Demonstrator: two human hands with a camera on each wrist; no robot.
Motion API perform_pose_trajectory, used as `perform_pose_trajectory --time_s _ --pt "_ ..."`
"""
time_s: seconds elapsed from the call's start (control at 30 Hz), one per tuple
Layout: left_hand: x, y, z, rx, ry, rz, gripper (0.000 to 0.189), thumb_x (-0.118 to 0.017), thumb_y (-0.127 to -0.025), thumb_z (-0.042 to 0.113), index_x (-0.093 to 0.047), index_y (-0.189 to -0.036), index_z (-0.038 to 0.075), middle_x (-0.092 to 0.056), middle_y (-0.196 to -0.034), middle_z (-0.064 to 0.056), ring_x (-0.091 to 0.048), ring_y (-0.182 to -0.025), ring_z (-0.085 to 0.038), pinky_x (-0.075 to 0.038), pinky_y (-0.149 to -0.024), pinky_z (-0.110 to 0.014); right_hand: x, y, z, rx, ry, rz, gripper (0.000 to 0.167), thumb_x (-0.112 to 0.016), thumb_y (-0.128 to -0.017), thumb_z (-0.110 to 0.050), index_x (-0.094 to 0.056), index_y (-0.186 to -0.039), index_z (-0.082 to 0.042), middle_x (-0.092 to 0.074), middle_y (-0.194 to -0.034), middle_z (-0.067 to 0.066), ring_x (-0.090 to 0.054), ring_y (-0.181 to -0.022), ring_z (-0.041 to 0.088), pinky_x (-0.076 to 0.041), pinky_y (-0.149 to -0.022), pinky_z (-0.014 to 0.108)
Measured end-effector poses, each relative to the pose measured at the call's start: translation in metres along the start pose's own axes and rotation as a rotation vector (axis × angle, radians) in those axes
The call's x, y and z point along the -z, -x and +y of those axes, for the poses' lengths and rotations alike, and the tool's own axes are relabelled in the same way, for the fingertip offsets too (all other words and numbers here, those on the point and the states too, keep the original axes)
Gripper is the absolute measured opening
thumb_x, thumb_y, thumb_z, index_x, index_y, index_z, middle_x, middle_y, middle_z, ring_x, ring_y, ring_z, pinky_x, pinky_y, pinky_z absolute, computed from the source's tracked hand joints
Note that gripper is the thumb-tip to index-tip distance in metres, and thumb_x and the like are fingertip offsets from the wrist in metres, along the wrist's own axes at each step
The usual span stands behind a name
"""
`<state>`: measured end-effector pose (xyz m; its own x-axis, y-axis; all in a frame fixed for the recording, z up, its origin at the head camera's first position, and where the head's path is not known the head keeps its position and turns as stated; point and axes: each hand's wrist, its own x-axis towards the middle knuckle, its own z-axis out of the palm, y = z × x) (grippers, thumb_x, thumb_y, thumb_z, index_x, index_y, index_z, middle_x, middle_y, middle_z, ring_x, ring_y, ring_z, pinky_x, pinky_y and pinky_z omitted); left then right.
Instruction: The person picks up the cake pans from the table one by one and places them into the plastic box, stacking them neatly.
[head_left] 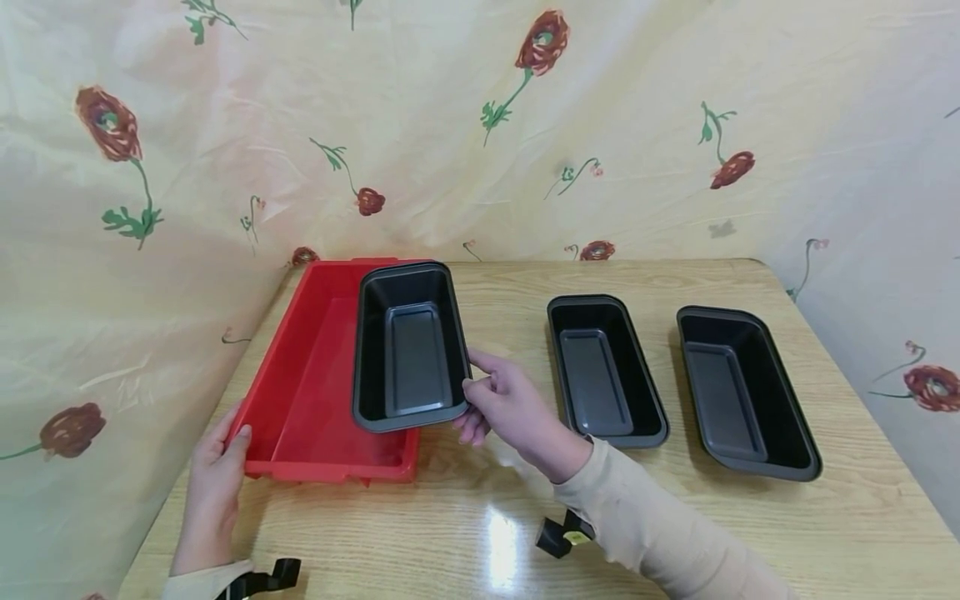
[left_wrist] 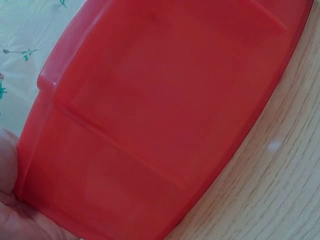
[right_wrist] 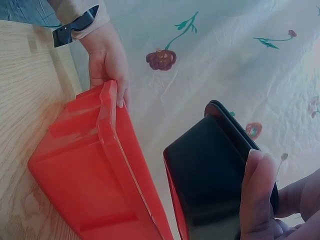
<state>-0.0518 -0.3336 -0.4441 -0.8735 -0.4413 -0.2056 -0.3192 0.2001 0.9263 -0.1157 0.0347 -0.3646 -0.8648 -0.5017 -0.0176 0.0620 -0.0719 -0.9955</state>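
Note:
A black loaf pan is held upright over the right part of a red plastic bin. My right hand pinches the pan's near right corner, thumb on the rim; the right wrist view shows the fingers against its side. At the bin's near left corner, my left hand grips the rim with the thumb over the edge. The left wrist view is filled by the bin's red outer wall. Bare red floor shows in the bin's left part; the pan hides the rest.
Two more black loaf pans stand on the wooden table: a middle pan beside my right forearm and a far right pan. A flowered cloth hangs behind the table and along its sides.

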Motion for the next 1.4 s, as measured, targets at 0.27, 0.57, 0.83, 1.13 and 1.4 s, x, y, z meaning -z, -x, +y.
perform_pose_trajectory --time_s 0.27,0.57,0.83,1.13,1.4 --pt "0.0 -0.003 0.0 0.016 0.001 0.006 0.059 -0.046 -0.111 0.031 -0.027 -0.166 0.023 -0.034 -0.16 -0.014 -0.043 -0.127 -0.025 -0.05 -0.077 -0.011 -0.009 -0.006 0.0 -0.004 -0.02 0.006 0.057 -0.041 -0.105 0.003 -0.023 -0.158 0.012 -0.069 -0.071 0.022 -0.064 -0.05 0.013 -0.054 -0.049 0.024" --pt "0.001 -0.002 -0.002 0.021 0.002 0.013 0.058 -0.044 -0.111 0.03 -0.027 -0.166 0.021 -0.034 -0.161 -0.015 -0.042 -0.129 -0.028 -0.049 -0.077 -0.01 -0.022 -0.012 -0.002 -0.005 -0.048 -0.022 0.057 -0.041 -0.104 0.003 -0.023 -0.158 0.012 -0.069 -0.071 0.02 -0.063 -0.049 0.013 -0.054 -0.048 0.024" --pt "0.001 0.0 -0.003 0.013 0.018 0.024 0.057 -0.044 -0.111 0.029 -0.028 -0.165 0.019 -0.034 -0.16 -0.016 -0.043 -0.123 -0.021 -0.047 -0.076 -0.008 -0.031 -0.018 -0.002 -0.003 -0.062 -0.037 0.055 -0.041 -0.103 0.005 -0.028 -0.157 0.011 -0.069 -0.072 0.022 -0.063 -0.048 0.013 -0.053 -0.048 0.023" --pt "-0.001 -0.001 -0.005 0.0 0.025 0.025 0.056 -0.043 -0.112 0.026 -0.029 -0.165 0.018 -0.035 -0.159 -0.016 -0.044 -0.117 -0.015 -0.047 -0.077 -0.008 -0.042 -0.029 0.005 -0.035 -0.06 -0.035 0.055 -0.043 -0.105 0.005 -0.028 -0.158 0.008 -0.07 -0.076 0.022 -0.064 -0.05 0.014 -0.054 -0.05 0.023" --pt "-0.002 -0.001 -0.002 0.008 0.012 0.027 0.056 -0.043 -0.112 0.028 -0.029 -0.165 0.019 -0.035 -0.16 -0.016 -0.042 -0.122 -0.021 -0.048 -0.076 -0.008 -0.051 -0.04 0.012 -0.06 -0.06 -0.017 0.051 -0.046 -0.105 0.005 -0.036 -0.156 0.005 -0.07 -0.082 0.027 -0.065 -0.051 0.015 -0.056 -0.051 0.026"
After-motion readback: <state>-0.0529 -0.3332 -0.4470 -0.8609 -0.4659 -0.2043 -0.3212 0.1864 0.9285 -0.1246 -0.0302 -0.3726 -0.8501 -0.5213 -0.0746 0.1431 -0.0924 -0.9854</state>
